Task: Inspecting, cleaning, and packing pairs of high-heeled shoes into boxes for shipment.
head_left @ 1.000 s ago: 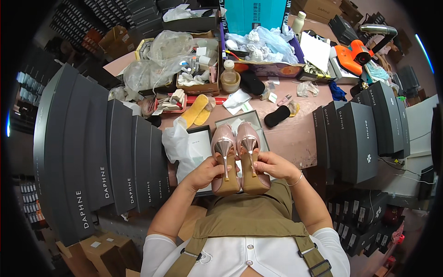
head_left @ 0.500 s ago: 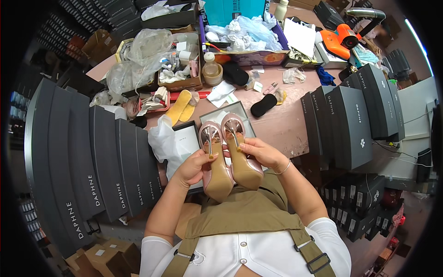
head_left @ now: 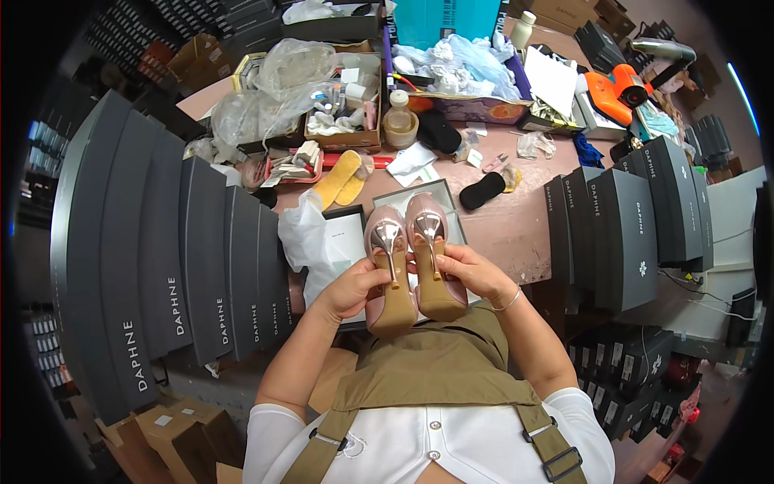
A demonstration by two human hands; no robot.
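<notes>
Two pink metallic high-heeled shoes are held side by side in front of me, tan soles up, thin shiny heels toward the table. Around the left shoe [head_left: 393, 310] closes my left hand [head_left: 355, 289], its thumb on the sole near the heel. My right hand [head_left: 474, 272] grips the right shoe [head_left: 439, 298] the same way; the fingers are partly hidden behind both shoes. Just beyond and beneath them lies an open grey shoebox [head_left: 449, 194], partly covered by the shoes. White tissue paper [head_left: 305, 230] spills beside a dark box part [head_left: 355, 213] near my left hand.
Stacks of dark shoeboxes stand left [head_left: 205, 258] and right [head_left: 625, 234]. On the pink table [head_left: 516, 226] are yellow insoles [head_left: 343, 181], a black pad [head_left: 482, 190], a bottle with liquid [head_left: 398, 117], boxes of supplies and an orange tool [head_left: 610, 95].
The view has shifted, so the table things appear farther right. The shoes are tipped, with their toe ends raised and soles looking shorter; both hands keep hold of them.
</notes>
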